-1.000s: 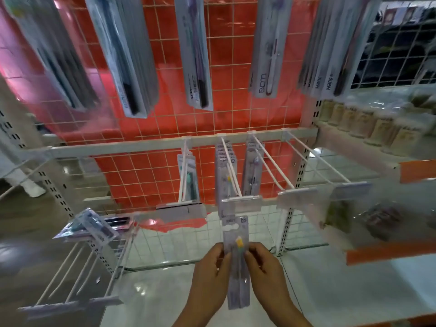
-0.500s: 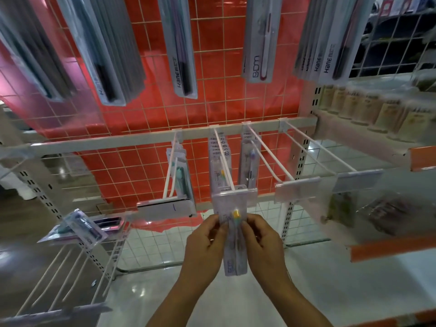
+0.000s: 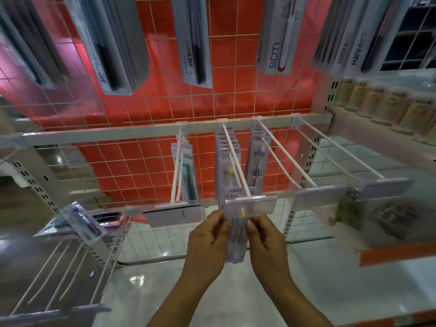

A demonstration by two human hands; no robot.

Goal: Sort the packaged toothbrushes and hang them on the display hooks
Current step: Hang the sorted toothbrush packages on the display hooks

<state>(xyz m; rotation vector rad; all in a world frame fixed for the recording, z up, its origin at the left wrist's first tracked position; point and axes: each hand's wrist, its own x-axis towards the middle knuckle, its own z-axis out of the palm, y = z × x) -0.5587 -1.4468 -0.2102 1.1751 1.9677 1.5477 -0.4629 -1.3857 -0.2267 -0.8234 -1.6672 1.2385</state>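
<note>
While both hands pinch it, the toothbrush pack point(image 3: 236, 241) hangs upright right under the middle hook's label holder point(image 3: 250, 206).

From the head view, the left hand point(image 3: 207, 244) and right hand point(image 3: 266, 244) each grip a side edge of the pack; its top is hidden behind the holder. Behind the holder, one stack of packs point(image 3: 227, 156) fills the middle hook point(image 3: 236, 161), leaving bare rod near the tip. Right of the holder, two hooks point(image 3: 342, 159) stand bare; left of it, another hook point(image 3: 177, 166) carries packs.
</note>
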